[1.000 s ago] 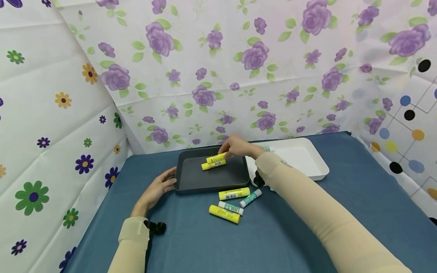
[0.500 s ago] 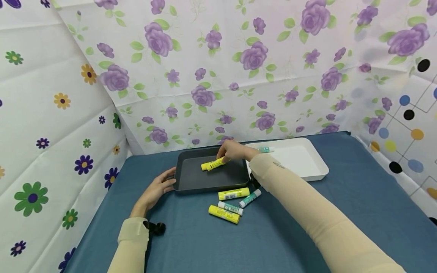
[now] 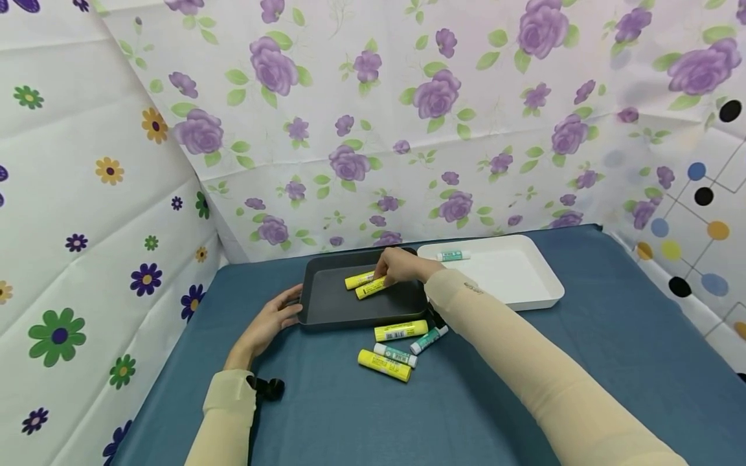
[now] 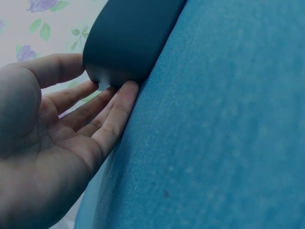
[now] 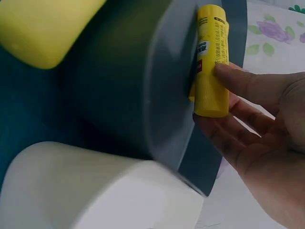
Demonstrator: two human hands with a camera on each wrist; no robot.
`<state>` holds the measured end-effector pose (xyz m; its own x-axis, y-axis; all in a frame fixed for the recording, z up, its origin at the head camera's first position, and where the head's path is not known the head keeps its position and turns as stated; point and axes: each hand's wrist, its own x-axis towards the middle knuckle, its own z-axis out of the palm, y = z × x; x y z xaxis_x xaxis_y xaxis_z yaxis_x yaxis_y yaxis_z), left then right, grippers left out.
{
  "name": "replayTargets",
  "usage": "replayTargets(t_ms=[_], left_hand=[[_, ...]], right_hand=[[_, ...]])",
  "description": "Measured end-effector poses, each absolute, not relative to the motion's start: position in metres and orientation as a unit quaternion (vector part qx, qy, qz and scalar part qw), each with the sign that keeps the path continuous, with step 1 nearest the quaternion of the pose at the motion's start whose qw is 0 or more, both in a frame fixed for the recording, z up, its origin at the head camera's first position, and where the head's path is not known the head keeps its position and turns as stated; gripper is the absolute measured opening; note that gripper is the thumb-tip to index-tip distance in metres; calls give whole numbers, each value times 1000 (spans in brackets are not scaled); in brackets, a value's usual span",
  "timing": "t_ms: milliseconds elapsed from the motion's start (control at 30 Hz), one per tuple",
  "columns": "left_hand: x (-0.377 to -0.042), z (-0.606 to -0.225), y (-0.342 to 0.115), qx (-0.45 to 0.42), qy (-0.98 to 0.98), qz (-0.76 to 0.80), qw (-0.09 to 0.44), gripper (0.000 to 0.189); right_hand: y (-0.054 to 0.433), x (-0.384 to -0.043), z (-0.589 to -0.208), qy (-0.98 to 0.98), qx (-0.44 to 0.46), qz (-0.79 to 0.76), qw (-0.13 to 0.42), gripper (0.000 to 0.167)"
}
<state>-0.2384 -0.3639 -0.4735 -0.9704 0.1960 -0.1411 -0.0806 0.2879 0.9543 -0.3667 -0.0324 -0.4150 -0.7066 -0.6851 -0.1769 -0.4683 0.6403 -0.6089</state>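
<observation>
A dark grey tray (image 3: 326, 310) lies on the table, with my left hand (image 3: 269, 320) at its left side. In the left wrist view, the nearly straight fingers and thumb of that hand touch the outer wall of the tray (image 4: 128, 38). My right hand (image 3: 402, 265) is over the right half of the tray. It pinches a yellow glue stick (image 5: 212, 62) between thumb and fingers, low inside the tray. Right behind the held stick lies another yellow glue stick (image 3: 357, 281), its right end covered by the hand. Whether the held stick touches the tray floor I cannot tell.
A white tray (image 3: 539, 299) stands against the dark tray's right side, with a green-and-white glue stick (image 3: 453, 255) in it. In front lie two yellow glue sticks (image 3: 384, 366) and two green-and-white ones (image 3: 429, 340). Patterned cloth (image 3: 350, 97) hangs behind the table.
My right hand has brought its yellow glue stick from behind the other one, across it, to the near side of it. The left hand stays at the tray's side.
</observation>
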Motion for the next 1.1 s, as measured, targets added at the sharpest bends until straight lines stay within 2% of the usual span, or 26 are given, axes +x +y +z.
replayTargets(t_ms=[433, 700, 867, 1100], left_hand=[[-239, -473, -361, 38, 793, 597, 117, 64], [-239, -471, -359, 38, 791, 599, 116, 63], [-239, -473, -361, 37, 793, 597, 116, 64], [-238, -472, -362, 40, 791, 599, 116, 64]], right_hand=[[-22, -365, -425, 894, -325, -257, 170, 28], [-17, -364, -411, 886, -330, -284, 160, 35], [-7, -369, -404, 879, -348, -288, 153, 33], [4, -368, -401, 869, -353, -296, 182, 30]])
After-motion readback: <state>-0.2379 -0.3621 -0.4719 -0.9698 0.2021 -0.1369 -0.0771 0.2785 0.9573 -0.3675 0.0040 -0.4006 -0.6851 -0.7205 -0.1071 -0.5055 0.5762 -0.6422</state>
